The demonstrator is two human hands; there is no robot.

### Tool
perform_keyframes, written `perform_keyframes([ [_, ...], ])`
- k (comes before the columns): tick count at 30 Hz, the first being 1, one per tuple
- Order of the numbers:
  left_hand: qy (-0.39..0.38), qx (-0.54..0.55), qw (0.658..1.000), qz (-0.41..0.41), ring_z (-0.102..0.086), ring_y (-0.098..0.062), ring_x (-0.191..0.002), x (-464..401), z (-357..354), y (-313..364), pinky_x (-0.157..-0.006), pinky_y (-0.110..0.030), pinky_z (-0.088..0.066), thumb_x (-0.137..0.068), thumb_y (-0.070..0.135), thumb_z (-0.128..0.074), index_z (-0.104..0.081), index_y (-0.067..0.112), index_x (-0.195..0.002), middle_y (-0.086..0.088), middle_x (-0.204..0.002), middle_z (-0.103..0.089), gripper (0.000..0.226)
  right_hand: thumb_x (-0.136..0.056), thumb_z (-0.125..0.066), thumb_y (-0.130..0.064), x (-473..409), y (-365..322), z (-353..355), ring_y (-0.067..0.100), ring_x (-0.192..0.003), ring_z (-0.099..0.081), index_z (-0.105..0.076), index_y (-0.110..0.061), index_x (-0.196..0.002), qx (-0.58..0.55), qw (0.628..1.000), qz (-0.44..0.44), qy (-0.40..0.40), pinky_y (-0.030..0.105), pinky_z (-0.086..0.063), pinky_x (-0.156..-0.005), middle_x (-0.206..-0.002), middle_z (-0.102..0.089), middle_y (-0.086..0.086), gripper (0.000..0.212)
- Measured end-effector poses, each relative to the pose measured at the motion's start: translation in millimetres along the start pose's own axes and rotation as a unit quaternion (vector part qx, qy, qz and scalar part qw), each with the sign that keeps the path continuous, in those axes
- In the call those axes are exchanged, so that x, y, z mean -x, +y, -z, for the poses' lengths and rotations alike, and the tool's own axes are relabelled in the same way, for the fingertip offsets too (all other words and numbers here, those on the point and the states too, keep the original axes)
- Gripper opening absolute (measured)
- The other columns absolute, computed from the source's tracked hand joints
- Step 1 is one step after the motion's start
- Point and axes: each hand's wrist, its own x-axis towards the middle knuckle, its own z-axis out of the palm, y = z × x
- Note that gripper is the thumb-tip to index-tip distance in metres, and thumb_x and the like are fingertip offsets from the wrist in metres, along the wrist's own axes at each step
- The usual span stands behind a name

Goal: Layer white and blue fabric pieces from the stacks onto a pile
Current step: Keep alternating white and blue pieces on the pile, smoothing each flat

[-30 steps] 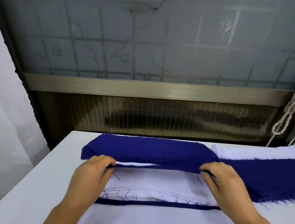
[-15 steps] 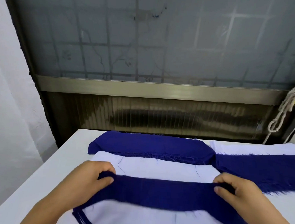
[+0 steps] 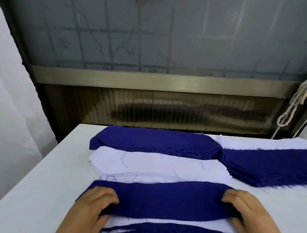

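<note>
A blue fabric piece (image 3: 165, 199) lies across the near pile (image 3: 170, 227), its long axis running left to right, ends pointing to either side. The left hand (image 3: 94, 207) grips its left end with curled fingers (image 3: 110, 199); the right hand (image 3: 245, 208) grips the right end the same way. Beyond it sits a white stack (image 3: 157, 165), then a blue stack (image 3: 153, 140), both laid crosswise too. To the right lie another blue stack (image 3: 268, 165) and a white stack behind it (image 3: 264, 143). All rest on a pale desk (image 3: 46, 173) against a frosted window (image 3: 152, 33) with a metal sill (image 3: 159, 80); a rope (image 3: 294, 103) hangs at right.
</note>
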Motion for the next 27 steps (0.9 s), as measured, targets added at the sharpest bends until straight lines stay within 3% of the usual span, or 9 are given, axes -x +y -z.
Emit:
perform_keyframes([
  [2, -0.004, 0.003, 1.0, 0.008, -0.052, 0.009, -0.089, 0, 0, 1, -0.089, -0.001, -0.032, -0.049, 0.024, -0.074, -0.069, 0.031, -0.081, 0.021, -0.095, -0.062, 0.033, -0.037, -0.074, 0.008, 1, 2, -5, 0.004, -0.092, -0.049, -0.069, -0.019, -0.089, -0.025, 0.998, -0.058, -0.001, 0.003, -0.03, -0.085, -0.103, -0.054, -0.017, 0.059],
  [4, -0.003, 0.021, 0.999, 0.027, -0.053, 0.011, -0.09, 1, -4, -1, -0.082, -0.003, -0.039, -0.059, 0.03, -0.066, -0.067, 0.033, -0.078, 0.027, -0.098, -0.058, 0.019, -0.035, -0.073, 0.019, -1, 3, -9, 0.003, -0.085, -0.048, -0.062, -0.03, -0.086, -0.051, 0.991, -0.124, 0.026, 0.003, -0.034, -0.077, -0.103, -0.051, -0.019, 0.072],
  [6, 0.001, 0.051, 0.997, 0.056, -0.055, 0.011, -0.091, 3, -7, -3, -0.072, -0.008, -0.046, -0.061, 0.03, -0.059, -0.061, 0.037, -0.081, 0.03, -0.1, -0.056, 0.021, -0.046, -0.059, 0.02, -4, 5, -10, 0.005, -0.082, -0.048, -0.063, -0.026, -0.078, -0.044, 0.988, -0.117, 0.085, 0.007, -0.035, -0.074, -0.096, -0.055, -0.017, 0.057],
  [8, 0.01, 0.049, 0.997, 0.058, -0.055, 0.011, -0.089, 4, -9, -5, -0.069, -0.008, -0.045, -0.06, 0.03, -0.056, -0.057, 0.038, -0.081, 0.029, -0.098, -0.057, 0.022, -0.044, -0.043, 0.013, -7, 4, -6, 0.008, -0.083, -0.049, -0.065, -0.015, -0.072, -0.007, 0.991, -0.076, 0.111, 0.01, -0.033, -0.079, -0.089, -0.061, -0.009, 0.045],
  [12, 0.004, 0.013, 1.0, 0.027, -0.052, 0.009, -0.083, 0, -7, -3, -0.073, -0.003, -0.039, -0.058, 0.029, -0.053, -0.064, 0.029, -0.071, 0.025, -0.091, -0.058, 0.018, -0.051, -0.025, 0.0, -4, 5, -2, 0.012, -0.085, -0.05, -0.064, -0.009, -0.065, 0.035, 0.995, -0.021, 0.086, 0.021, -0.035, -0.077, -0.082, -0.064, -0.001, 0.043],
  [16, 0.014, -0.021, 1.0, 0.006, -0.05, 0.005, -0.08, 2, -9, -2, -0.073, -0.009, -0.039, -0.057, 0.029, -0.051, -0.065, 0.025, -0.068, 0.019, -0.083, -0.062, 0.018, -0.03, -0.051, 0.014, 3, 14, -6, 0.01, -0.087, -0.049, -0.062, -0.013, -0.065, 0.043, 0.998, -0.033, 0.039, 0.02, -0.034, -0.079, -0.082, -0.064, -0.005, 0.045],
  [21, 0.03, -0.011, 0.999, 0.022, -0.054, 0.002, -0.079, 8, -13, -5, -0.069, -0.014, -0.043, -0.06, 0.022, -0.05, -0.059, 0.029, -0.075, 0.023, -0.087, -0.06, 0.019, -0.012, -0.06, 0.024, 8, 20, -12, 0.014, -0.084, -0.052, -0.063, -0.011, -0.065, 0.053, 0.997, -0.051, 0.026, 0.021, -0.036, -0.077, -0.081, -0.064, -0.002, 0.064],
  [25, 0.022, 0.011, 0.999, 0.024, -0.055, 0.001, -0.081, 11, -15, -6, -0.067, -0.015, -0.043, -0.062, 0.02, -0.052, -0.057, 0.029, -0.076, 0.027, -0.092, -0.055, 0.018, -0.029, -0.056, 0.026, 10, 24, -11, 0.027, -0.074, -0.061, -0.062, -0.008, -0.067, 0.079, 0.991, -0.089, 0.068, 0.023, -0.035, -0.073, -0.08, -0.064, 0.001, 0.051],
  [27, 0.016, 0.02, 0.999, 0.023, -0.056, 0.0, -0.081, 11, -15, -5, -0.067, -0.018, -0.045, -0.063, 0.023, -0.058, -0.057, 0.03, -0.076, 0.027, -0.093, -0.055, 0.015, -0.028, -0.057, 0.032, 8, 24, -9, 0.032, -0.069, -0.063, -0.061, -0.006, -0.068, 0.085, 0.987, -0.1, 0.091, 0.029, -0.033, -0.069, -0.079, -0.065, 0.004, 0.055],
])
